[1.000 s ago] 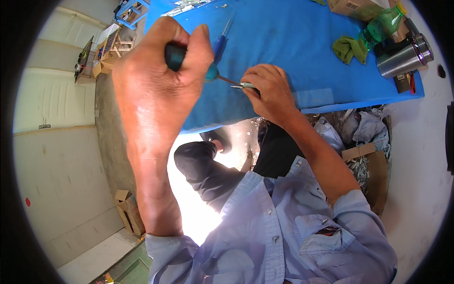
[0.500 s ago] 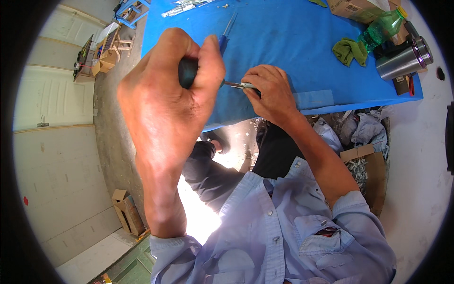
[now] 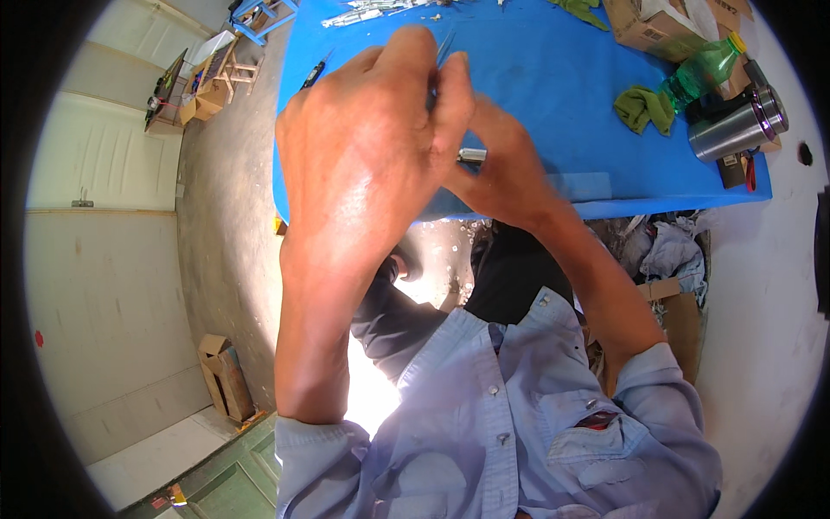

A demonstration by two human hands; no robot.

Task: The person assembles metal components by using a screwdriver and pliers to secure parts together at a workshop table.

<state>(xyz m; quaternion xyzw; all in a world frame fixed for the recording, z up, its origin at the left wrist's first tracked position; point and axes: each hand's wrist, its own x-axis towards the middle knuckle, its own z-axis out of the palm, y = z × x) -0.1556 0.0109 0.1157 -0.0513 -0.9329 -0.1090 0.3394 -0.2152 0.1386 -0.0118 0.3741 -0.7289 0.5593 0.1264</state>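
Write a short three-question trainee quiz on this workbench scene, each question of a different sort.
1. True or false: the small silver metal cylinder sits at the fingertips of the right hand.
2. Which lies nearest the green plastic bottle? A) crumpled green cloth B) cardboard box on the floor C) blue chair
3. Fill in: the tabletop is covered in ____ material.

Key: 1 true; 2 A; 3 blue. The left hand hides whatever it grips, so no question covers it.
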